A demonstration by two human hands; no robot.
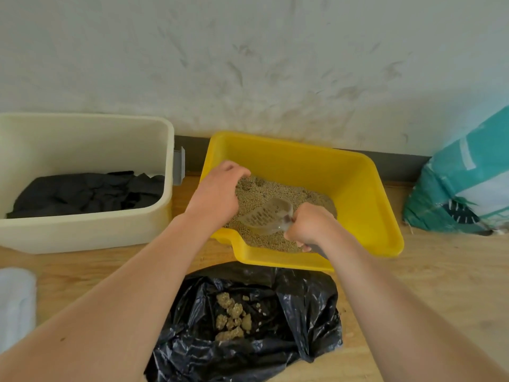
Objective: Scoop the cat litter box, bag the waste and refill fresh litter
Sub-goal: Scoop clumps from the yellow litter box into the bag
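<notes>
Right hand [311, 226]: fist closed round the handle of the scoop [268, 216], knuckles up, above the near edge of the yellow litter box [358, 188]. Scoop is translucent and slotted. Its blade lies tilted on the litter [256, 194], out to the left of the fist, between the two hands, in the near half of the box.

Left hand [217, 188]: on the left rim of the box, fingers curled over the rim and down toward the litter, gripping it as far as can be seen. Hand just beside the scoop's blade tip; contact between them cannot be judged.

Litter: tan granules, covering the box floor, with small pits near the far left corner.

Black bag [303, 299]: open on the wooden floor [413, 299], touching the near edge of the box, between the forearms. Clumps [232, 317] of soiled litter lie in its mouth.

Writing: teal-and-white sack [462, 183] leans on the wall at the right edge of the floor, apart from the box. It carries a dark leaf pattern; any print is too blurred to read.

Other: cream bin [82, 232] stands on the floor left of the box, against the wall, black sheeting [88, 193] crumpled inside. Grey clip [179, 165] sits on its right side. Blurred white object [16, 299] at the left edge of the view; cannot identify.
</notes>
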